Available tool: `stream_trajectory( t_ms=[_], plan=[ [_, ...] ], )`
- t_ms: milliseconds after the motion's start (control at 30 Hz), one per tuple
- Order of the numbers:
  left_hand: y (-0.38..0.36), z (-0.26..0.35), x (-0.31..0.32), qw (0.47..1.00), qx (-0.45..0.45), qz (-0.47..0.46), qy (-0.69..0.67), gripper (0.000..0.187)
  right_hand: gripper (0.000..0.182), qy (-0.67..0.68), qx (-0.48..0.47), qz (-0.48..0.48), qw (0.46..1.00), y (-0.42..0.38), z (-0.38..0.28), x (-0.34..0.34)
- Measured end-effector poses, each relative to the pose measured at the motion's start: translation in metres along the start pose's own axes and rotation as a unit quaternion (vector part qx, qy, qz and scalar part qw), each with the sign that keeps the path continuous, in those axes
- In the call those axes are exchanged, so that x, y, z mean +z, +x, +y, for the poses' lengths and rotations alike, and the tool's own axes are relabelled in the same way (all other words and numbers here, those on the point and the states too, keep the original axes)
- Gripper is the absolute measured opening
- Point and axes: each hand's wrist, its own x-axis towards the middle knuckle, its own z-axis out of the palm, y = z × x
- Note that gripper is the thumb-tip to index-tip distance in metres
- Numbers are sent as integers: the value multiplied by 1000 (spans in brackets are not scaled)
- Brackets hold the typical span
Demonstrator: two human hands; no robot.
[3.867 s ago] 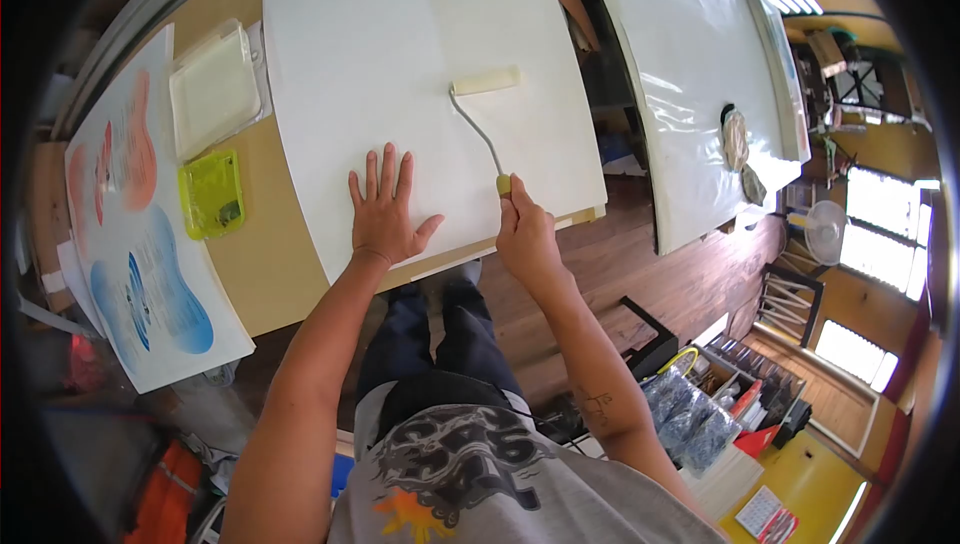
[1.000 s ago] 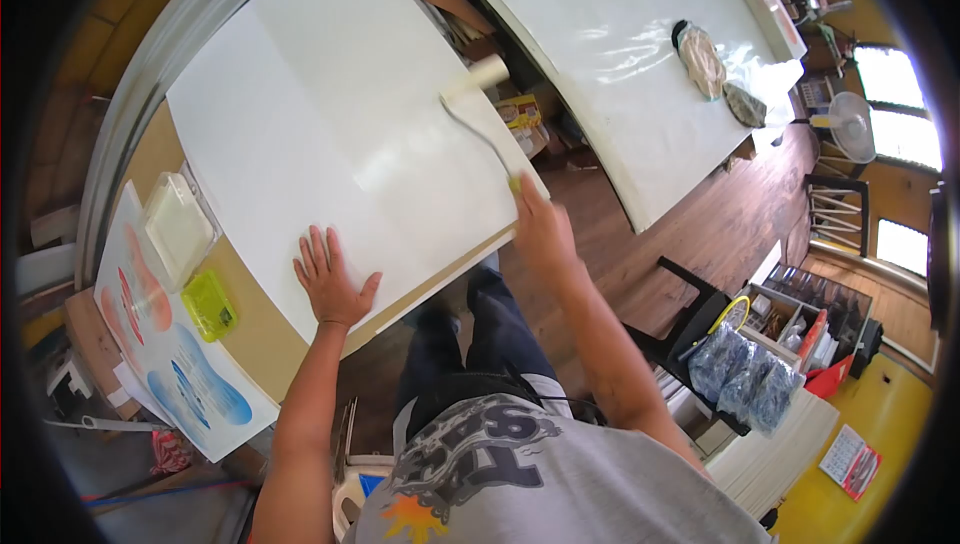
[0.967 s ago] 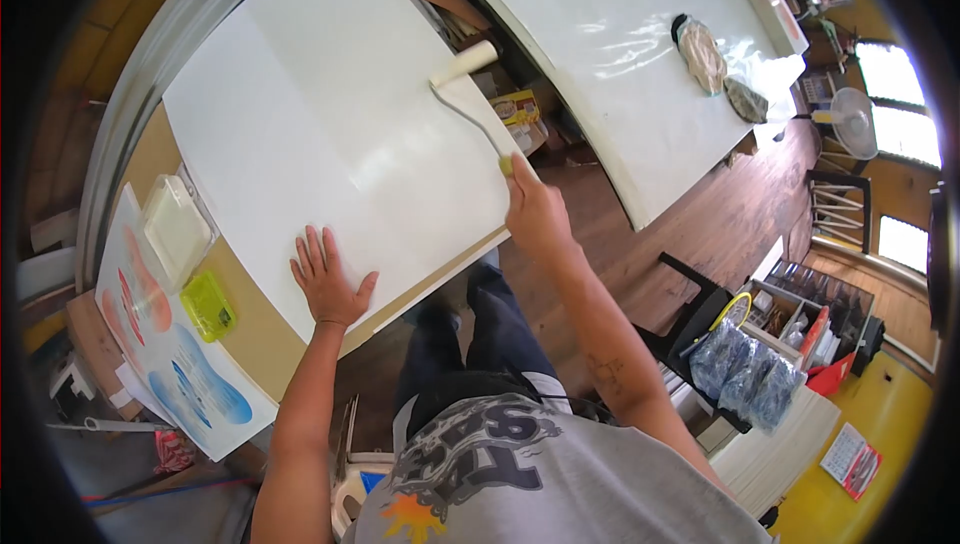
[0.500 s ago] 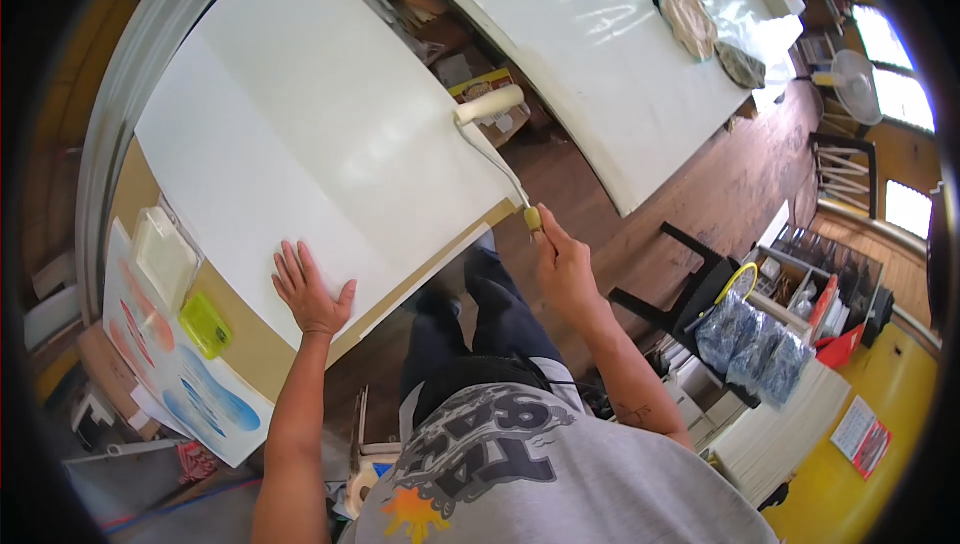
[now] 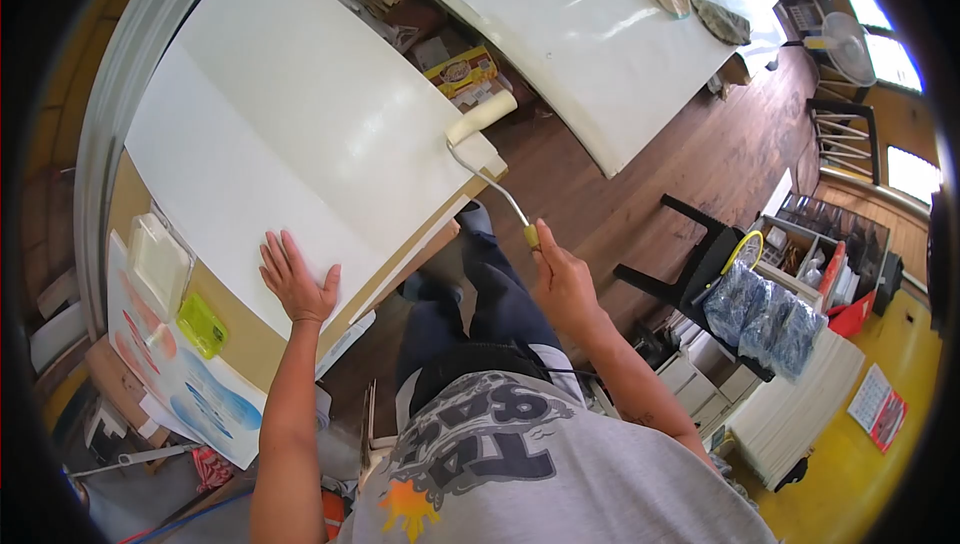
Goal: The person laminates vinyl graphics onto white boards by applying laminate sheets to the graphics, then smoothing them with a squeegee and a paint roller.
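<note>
Right hand [image 5: 566,282]: fingers closed round the handle of a paint roller [image 5: 482,117], whose head lies beyond the hand, at the edge of a white sheet [image 5: 290,114]. Left hand [image 5: 299,279]: palm down, fingers slightly spread, on the sheet near a lime-green tray [image 5: 203,325].

The paint roller [image 5: 482,117] has a cream cylindrical sleeve, a thin bent metal rod and a yellowish grip held in the right hand [image 5: 562,282]; its sleeve lies across the right edge of the white sheet [image 5: 290,114], near the near right corner, one end reaching beyond; the large, smooth sheet lies spread on a tan board [image 5: 235,309], the left hand [image 5: 297,279] flat near its near left corner.
</note>
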Motion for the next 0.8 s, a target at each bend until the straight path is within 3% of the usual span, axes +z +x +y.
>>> stream_trajectory(
  t_ms=[133,200,367,467,567,667,800],
  plan=[
    [-3,0,-2,1000,-16,-3,-12,104,43,-12,-40,15,999,-39,19,-15],
    [-2,0,-1,1000,-2,8,-14,103,43,11,-4,-17,1000,-49,25,-22],
    [-3,-1,1,1000,-12,18,-11,103,41,-11,-62,-16,998,46,-31,20],
    [-5,-3,0,1000,-13,22,-11,104,40,26,-86,10,996,46,-40,46],
    [-5,-1,-4,999,-25,20,-30,103,44,12,-42,-15,999,-35,-3,40],
    [-10,0,-4,999,-25,18,-28,103,43,10,-53,-8,998,-66,3,35],
    [-5,-3,-1,999,-21,33,-19,101,44,5,-67,-21,998,11,-31,58]
  ],
)
